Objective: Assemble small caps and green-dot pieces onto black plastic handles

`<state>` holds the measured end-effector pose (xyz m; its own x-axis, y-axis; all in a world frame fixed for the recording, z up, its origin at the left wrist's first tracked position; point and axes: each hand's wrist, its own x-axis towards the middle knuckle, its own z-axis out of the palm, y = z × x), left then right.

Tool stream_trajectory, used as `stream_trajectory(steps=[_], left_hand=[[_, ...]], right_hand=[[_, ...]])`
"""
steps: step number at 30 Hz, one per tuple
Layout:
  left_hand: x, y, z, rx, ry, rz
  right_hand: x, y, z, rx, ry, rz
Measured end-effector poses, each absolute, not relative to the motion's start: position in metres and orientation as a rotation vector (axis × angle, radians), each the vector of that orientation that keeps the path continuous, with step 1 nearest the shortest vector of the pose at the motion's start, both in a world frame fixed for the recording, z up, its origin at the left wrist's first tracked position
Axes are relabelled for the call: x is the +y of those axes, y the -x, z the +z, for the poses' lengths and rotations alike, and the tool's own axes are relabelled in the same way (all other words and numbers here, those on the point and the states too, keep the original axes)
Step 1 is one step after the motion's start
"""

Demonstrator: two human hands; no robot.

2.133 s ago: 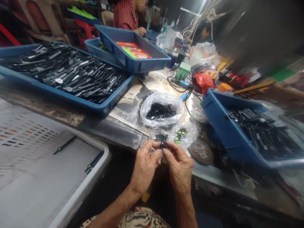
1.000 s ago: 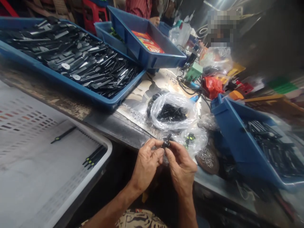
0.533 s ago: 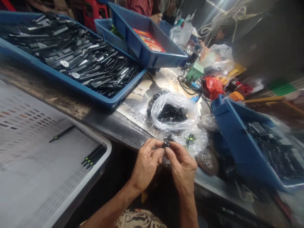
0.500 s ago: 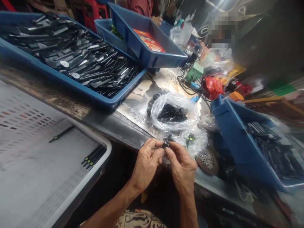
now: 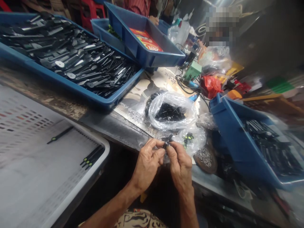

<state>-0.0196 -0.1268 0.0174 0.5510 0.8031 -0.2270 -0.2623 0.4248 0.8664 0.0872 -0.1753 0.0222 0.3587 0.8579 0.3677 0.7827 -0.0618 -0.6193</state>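
Fingertips of both my hands meet around a small black plastic part (image 5: 167,143) at the front edge of the workbench. My left hand (image 5: 149,161) pinches it from the left, thumb below. From the right, my right hand (image 5: 178,163) grips it between thumb and forefinger. The part's exact kind is partly hidden by the fingers. Just beyond it lies an open clear bag (image 5: 152,114) of small black pieces. A smaller clear bag (image 5: 201,139) with black and yellow-green pieces is beside my right hand, near a round dish (image 5: 215,166) of small metal pins.
A blue tray (image 5: 108,103) of black flat parts stands at the back left. Another blue bin (image 5: 228,133) of black parts is at the right. A white perforated basket (image 5: 35,177) with several black and green pieces sits front left. Another person's hand (image 5: 154,20) shows at the back.
The black part is turned slightly between my fingertips, and my right hand has shifted a little left with its fingers more curled. The whole view has drifted slightly.
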Motion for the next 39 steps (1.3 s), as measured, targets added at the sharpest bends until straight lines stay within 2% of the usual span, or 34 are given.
stream_trajectory(steps=[9,16,23,35,39], left_hand=[[-0.129,0.015,0.016,0.670,-0.856,0.758],[-0.129,0.011,0.015,0.634,-0.782,0.772],[-0.126,0.009,0.014,0.642,-0.680,0.764],[-0.112,0.011,0.020,0.577,-0.369,0.710],[-0.109,0.013,0.019,0.544,-0.316,0.683]], right_hand=[[-0.170,-0.088,0.018,-1.482,1.992,-0.012],[-0.161,-0.088,0.012,-1.551,1.999,-0.301],[-0.152,-0.090,0.013,-1.578,2.108,-0.374],[-0.145,-0.092,0.035,-1.315,2.159,0.208],[-0.153,-0.089,0.039,-1.218,2.035,0.184]])
